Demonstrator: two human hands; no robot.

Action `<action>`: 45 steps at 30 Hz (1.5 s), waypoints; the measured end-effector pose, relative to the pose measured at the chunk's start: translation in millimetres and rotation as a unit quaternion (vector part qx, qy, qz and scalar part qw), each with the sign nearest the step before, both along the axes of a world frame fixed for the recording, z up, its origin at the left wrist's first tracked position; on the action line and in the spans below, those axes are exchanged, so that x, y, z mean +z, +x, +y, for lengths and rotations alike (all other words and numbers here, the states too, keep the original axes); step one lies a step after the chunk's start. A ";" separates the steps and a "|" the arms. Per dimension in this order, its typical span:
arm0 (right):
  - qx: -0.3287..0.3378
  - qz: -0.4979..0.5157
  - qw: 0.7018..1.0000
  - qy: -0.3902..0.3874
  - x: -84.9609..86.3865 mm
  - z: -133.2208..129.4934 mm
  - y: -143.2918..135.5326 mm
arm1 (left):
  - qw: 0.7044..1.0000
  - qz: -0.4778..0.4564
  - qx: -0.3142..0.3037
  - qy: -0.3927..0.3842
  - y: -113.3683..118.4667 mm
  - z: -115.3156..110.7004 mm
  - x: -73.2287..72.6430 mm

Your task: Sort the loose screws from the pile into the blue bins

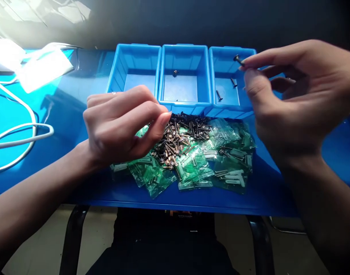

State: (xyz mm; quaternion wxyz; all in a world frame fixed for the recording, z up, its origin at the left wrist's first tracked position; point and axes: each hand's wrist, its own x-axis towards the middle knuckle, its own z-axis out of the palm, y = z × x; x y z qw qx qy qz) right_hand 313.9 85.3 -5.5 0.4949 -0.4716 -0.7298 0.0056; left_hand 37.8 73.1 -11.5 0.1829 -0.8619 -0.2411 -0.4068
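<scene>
My right hand (295,88) pinches a dark screw (237,60) between thumb and forefinger, its flat head pointing up and left, over the right blue bin (215,72). Two dark screws lie on that bin's floor. My left hand (126,126) is closed with thumb and forefinger pressed together; whatever is in it, if anything, cannot be made out. It hovers in front of the left blue bin (137,47). Just right of its fingertips, a heap of loose screws (173,143), bronze and dark, rests on green plastic packets (194,168).
One screw (175,73) is in the middle blue bin (184,47). Several packets with white plastic pieces and screws spread along the front of the blue table (91,187). A white cable (23,105) loops at the left, near a white box-like object (45,70).
</scene>
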 end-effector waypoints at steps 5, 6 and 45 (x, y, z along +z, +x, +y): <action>0.115 -0.114 0.985 0.060 1.3 -21.0 -12.3 | 1.000 0.013 0.011 -0.004 -1.7 -1.3 -0.5; 0.146 -0.130 0.978 0.077 1.1 -23.7 -14.2 | 1.000 0.012 0.014 -0.005 -2.0 -1.3 -0.8; 0.288 0.233 0.896 -0.243 6.2 -16.2 -15.8 | 1.000 0.008 -0.006 -0.010 0.8 -0.2 -2.2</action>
